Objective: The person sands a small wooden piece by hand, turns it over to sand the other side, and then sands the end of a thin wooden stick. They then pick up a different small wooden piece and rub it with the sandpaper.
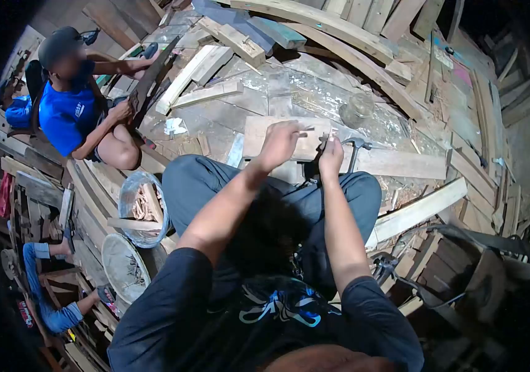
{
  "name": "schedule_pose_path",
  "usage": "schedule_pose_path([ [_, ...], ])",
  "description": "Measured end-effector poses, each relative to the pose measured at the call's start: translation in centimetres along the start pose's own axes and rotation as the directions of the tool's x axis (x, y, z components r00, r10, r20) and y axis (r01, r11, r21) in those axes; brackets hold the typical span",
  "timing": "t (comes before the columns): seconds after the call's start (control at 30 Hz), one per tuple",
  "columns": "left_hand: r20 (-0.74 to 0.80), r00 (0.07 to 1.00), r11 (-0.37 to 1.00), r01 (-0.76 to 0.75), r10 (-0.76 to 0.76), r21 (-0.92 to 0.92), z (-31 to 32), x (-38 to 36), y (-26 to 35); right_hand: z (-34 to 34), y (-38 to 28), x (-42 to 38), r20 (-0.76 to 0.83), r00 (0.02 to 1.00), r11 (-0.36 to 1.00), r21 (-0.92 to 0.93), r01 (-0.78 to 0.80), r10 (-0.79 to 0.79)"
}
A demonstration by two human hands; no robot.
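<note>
I'm watching the plank lying crosswise before my knees, its long axis running left to right. My left hand is pressing down on it, fingers curled; my right hand is clenching a hammer just beside.

You have 2 hands, your left hand and right hand, at 1 wooden board, with 1 hammer, 1 glass jar, 1 plastic tub and 1 co-worker in blue nearby.
</note>
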State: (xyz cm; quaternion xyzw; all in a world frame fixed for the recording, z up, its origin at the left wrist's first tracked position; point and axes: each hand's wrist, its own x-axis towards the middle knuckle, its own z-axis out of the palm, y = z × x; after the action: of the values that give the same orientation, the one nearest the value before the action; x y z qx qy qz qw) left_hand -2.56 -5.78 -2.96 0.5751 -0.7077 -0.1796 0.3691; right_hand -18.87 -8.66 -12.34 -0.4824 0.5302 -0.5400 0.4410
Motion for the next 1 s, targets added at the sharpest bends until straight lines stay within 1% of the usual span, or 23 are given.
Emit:
schedule_pose_path([
  [0.03, 0.057, 0.998, 0.999, 0.033, -0.034, 0.019, -1.5, 1.0, 1.7, 0.1, -0.6, -0.1, 0.017, 1.0, 0.999, 0.028, -0.026, 0.026],
  [0.1, 0.161, 0.98, 0.992, 0.113, -0.121, 0.058, -4.0, 2.2, 3.9, 0.1, -0.3, 0.0, 0.082, 0.997, 1.0, -0.006, -0.009, 0.009],
  [0.13, 0.209, 0.976, 0.997, 0.041, -0.055, 0.071, -5.2, 2.5, 4.3, 0.2, -1.7, -0.6, 0.13, 0.988, 0.97, 0.214, -0.112, 0.085],
  [0.17, 0.293, 0.954, 0.991, 0.02, -0.059, 0.135, -6.4, 2.7, 4.8, 0.3, -1.8, -0.6, 0.155, 0.985, 0.963, 0.245, -0.109, 0.072],
  [0.23, 0.457, 0.886, 0.968, -0.044, -0.077, 0.249, -9.0, 3.1, 6.7, 0.7, -2.4, -1.1, 0.105, 0.992, 0.976, 0.198, -0.094, 0.074],
  [0.27, 0.488, 0.866, 0.966, -0.026, -0.107, 0.258, -9.3, 2.8, 6.3, 0.7, -1.6, -0.9, 0.125, 0.987, 0.97, 0.204, -0.13, 0.106],
  [0.3, 0.49, 0.864, 0.966, -0.018, -0.115, 0.257, -9.4, 2.3, 5.7, 0.5, -1.7, -0.9, 0.151, 0.985, 0.986, 0.131, -0.1, 0.08],
  [0.37, 0.497, 0.858, 0.967, -0.004, -0.128, 0.255, -9.4, 0.9, 4.1, 0.6, -2.3, -1.2, 0.136, 0.99, 0.998, 0.032, -0.049, 0.044],
  [0.4, 0.48, 0.874, 0.978, -0.034, -0.071, 0.206, -9.0, 0.0, 2.4, 0.7, -2.5, -1.3, 0.139, 0.989, 0.998, 0.028, -0.061, 0.057],
  [0.47, 0.527, 0.821, 0.954, 0.07, -0.221, 0.29, -8.9, -0.9, 1.1, 1.0, -2.6, -1.5, 0.148, 0.985, 0.996, 0.015, -0.089, 0.085],
  [0.5, 0.544, 0.786, 0.936, 0.121, -0.294, 0.331, -9.0, -1.2, 0.7, 1.2, -2.5, -1.4, 0.134, 0.991, 0.999, -0.036, -0.01, 0.015],
  [0.53, 0.563, 0.776, 0.937, 0.1, -0.283, 0.334, -10.1, -0.9, 2.4, 1.3, -2.2, -1.6, 0.127, 0.991, 0.994, -0.094, 0.063, -0.051],
  [0.57, 0.541, 0.813, 0.964, 0.083, -0.213, 0.253, -10.2, -0.8, 2.2, 1.4, -2.1, -1.6, 0.127, 0.984, 0.979, -0.149, 0.14, -0.121],
  [0.6, 0.494, 0.861, 0.986, 0.045, -0.119, 0.16, -10.1, -0.8, 2.1, 1.6, -1.8, -1.5, 0.136, 0.983, 0.987, -0.09, 0.133, -0.121],
  [0.63, 0.436, 0.9, 0.997, -0.006, -0.026, 0.072, -9.9, -0.6, 2.1, 1.5, -1.5, -1.4, 0.139, 0.989, 0.983, -0.165, 0.075, -0.053],
  [0.7, 0.467, 0.878, 0.986, 0.032, -0.108, 0.167, -9.8, -0.5, 2.9, 1.4, -1.5, -1.4, 0.185, 0.982, 0.987, -0.151, 0.062, -0.033],
  [0.73, 0.479, 0.874, 0.985, -0.003, -0.083, 0.175, -9.6, -0.7, 2.9, 1.7, -1.4, -1.5, 0.168, 0.984, 0.981, -0.175, 0.084, -0.054],
  [0.77, 0.521, 0.849, 0.977, -0.029, -0.088, 0.211, -9.0, -0.8, 2.4, 1.5, 0.1, -1.0, 0.202, 0.972, 0.974, -0.162, 0.158, -0.124],
  [0.83, 0.541, 0.838, 0.984, -0.023, -0.076, 0.174, -9.2, -0.8, 2.4, 2.0, -1.9, -1.7, 0.246, 0.969, 1.0, 0.015, -0.014, 0.01],
  [0.9, 0.415, 0.903, 0.984, 0.046, -0.115, 0.173, -10.2, -0.5, 2.9, 2.4, -4.8, -2.4, 0.256, 0.962, 0.99, -0.081, 0.114, -0.09],
  [0.93, 0.349, 0.926, 0.978, 0.082, -0.146, 0.191, -10.6, 0.3, 2.9, 2.8, -6.4, -2.7, 0.213, 0.968, 0.981, -0.116, 0.158, -0.131],
  [0.97, 0.234, 0.951, 0.967, 0.154, -0.201, 0.205, -11.6, 0.8, 3.6, 3.0, -7.3, -2.8, 0.229, 0.973, 0.994, -0.093, 0.059, -0.036],
  [1.0, 0.081, 0.987, 0.99, 0.138, -0.141, 0.04, -12.8, 0.7, 4.6, 3.6, -9.5, -3.3, 0.235, 0.972, 0.999, -0.025, 0.039, -0.032],
])
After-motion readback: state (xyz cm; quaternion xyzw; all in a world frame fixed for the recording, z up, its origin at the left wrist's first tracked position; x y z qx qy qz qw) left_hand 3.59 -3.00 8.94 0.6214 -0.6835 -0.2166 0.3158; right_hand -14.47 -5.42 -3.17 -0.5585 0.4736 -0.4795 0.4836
